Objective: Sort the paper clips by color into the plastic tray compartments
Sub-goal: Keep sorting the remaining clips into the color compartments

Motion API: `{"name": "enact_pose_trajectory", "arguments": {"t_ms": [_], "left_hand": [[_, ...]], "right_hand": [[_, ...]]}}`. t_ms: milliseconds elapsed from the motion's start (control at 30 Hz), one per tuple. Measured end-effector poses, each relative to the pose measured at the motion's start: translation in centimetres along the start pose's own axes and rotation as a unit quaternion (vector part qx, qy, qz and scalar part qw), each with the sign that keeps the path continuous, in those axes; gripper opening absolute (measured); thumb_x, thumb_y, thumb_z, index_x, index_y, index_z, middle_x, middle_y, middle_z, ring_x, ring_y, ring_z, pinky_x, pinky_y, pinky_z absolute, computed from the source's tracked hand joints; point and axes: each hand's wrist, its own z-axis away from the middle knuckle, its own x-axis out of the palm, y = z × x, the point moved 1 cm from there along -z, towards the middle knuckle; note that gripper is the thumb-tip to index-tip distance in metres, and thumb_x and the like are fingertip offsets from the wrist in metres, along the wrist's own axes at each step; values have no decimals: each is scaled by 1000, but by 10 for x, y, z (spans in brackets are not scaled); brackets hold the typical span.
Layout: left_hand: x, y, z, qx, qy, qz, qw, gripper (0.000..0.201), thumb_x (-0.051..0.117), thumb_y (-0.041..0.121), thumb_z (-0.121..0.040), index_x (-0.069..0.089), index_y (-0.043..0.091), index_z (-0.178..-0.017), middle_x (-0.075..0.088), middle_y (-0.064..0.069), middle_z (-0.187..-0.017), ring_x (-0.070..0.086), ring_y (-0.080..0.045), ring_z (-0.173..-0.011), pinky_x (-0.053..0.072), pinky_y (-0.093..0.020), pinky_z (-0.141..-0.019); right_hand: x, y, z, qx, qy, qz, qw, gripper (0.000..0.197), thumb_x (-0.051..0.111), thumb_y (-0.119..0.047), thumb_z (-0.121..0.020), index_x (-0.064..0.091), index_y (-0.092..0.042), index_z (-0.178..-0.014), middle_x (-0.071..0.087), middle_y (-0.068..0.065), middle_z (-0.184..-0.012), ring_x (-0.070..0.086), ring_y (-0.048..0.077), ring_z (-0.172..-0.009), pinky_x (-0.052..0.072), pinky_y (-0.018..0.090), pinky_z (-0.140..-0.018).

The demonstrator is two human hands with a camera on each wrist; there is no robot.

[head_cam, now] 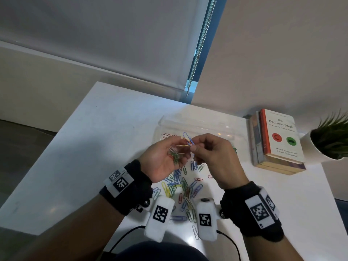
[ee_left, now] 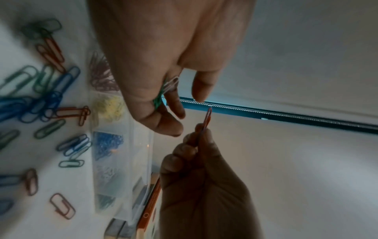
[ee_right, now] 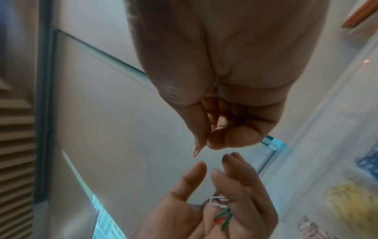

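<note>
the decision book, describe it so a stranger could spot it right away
On the white table, right of the clear plastic tray, books are stacked beside a potted plant. The Decision Book lies on top: white cover, orange-red spine, one red and one green circle.

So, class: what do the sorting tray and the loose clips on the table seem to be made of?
Tray: clear plastic, glossy; the table shows through its walls and highlights glint. Loose clips: bent wire, probably with a coloured coating; thin loops in blue, green, red, yellow.
</note>
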Motion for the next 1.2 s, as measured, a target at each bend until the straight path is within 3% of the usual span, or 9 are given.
{"name": "enact_pose_trajectory", "arguments": {"t_ms": [100,200,333,567,800,900,1033,1133,1200], "left_hand": [[-1,-3,1,42,10,-97,994,23,62,24,-82,59,5,-93,61,-9,-81,56,-14,-64,46,-20,-54],[1,-2,1,102,29,-191,976,7,59,8,-89,59,5,-83,59,-11,-77,52,-13,-59,41,-19,-50],[-3,3,1,140,61,-265,952,12,58,4,-92,65,4,-82,65,-4,-69,49,-11,-54,38,-17,-47],[-10,9,5,125,84,-266,952,25,46,9,-99,67,5,-86,65,-3,-69,47,-9,-53,33,-18,-45],[-19,14,0,131,139,-247,950,13,57,5,-93,65,6,-82,63,-9,-74,45,-10,-54,33,-17,-44],[-17,14,-4,113,135,-229,957,10,56,3,-93,64,3,-87,65,-9,-75,46,-11,-55,34,-18,-44],[-17,11,-8,84,126,-217,964,13,53,6,-96,64,3,-90,66,-7,-74,46,-10,-55,35,-17,-44],[-19,7,-9,78,116,-228,964,13,53,7,-96,64,2,-91,65,-7,-76,45,-10,-55,34,-18,-45],[-17,4,-10,75,107,-229,964,14,53,7,-96,63,2,-88,63,-10,-79,45,-10,-55,34,-17,-44]], "right_hand": [[-3,3,1,0,0,10,1000,8,65,-1,-85,67,-1,-93,64,10,-66,53,9,-51,46,23,-53],[-3,6,2,3,-2,1,1000,8,65,-1,-85,67,-1,-92,61,0,-60,53,10,-51,46,22,-53],[-4,9,3,2,32,-43,999,6,64,1,-85,66,-3,-89,59,-2,-61,53,14,-54,46,23,-52],[-16,17,-2,10,83,-51,995,9,59,4,-88,65,-2,-89,61,11,-70,55,15,-55,48,23,-52],[-45,40,-37,27,161,148,975,14,60,-4,-83,64,-14,-73,64,1,-64,60,18,-57,51,35,-60],[-39,47,-49,46,136,241,960,14,60,-11,-83,64,-19,-72,66,-2,-67,64,23,-70,51,32,-66],[-25,40,-44,33,117,305,945,9,61,-24,-87,68,-18,-86,68,-5,-87,60,14,-80,41,25,-68],[-5,28,-29,-16,48,181,982,11,66,-30,-86,67,-19,-84,68,-3,-79,62,14,-71,50,30,-66],[8,25,-21,-24,-7,110,994,5,68,-20,-85,65,-16,-83,68,7,-75,58,14,-62,49,30,-59]]}}
